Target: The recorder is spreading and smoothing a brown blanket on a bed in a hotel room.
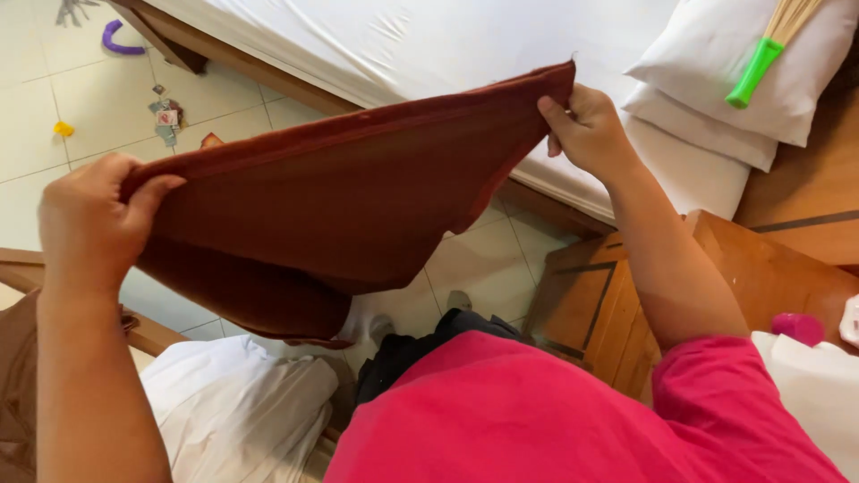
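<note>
Above the tiled floor (80,116), both hands' fingers pinch a rust-red cloth (340,197), its lower fold hiding the feet.

We count two hands, our left hand (85,219) and our right hand (586,130), on one rust-red cloth (349,192). Two white pillows (716,85) are stacked at the mattress corner, with one green-handled broom (761,58) on top. One purple hook-shaped object (119,41) and one small yellow piece (63,129) lie on the tiled floor.
</note>
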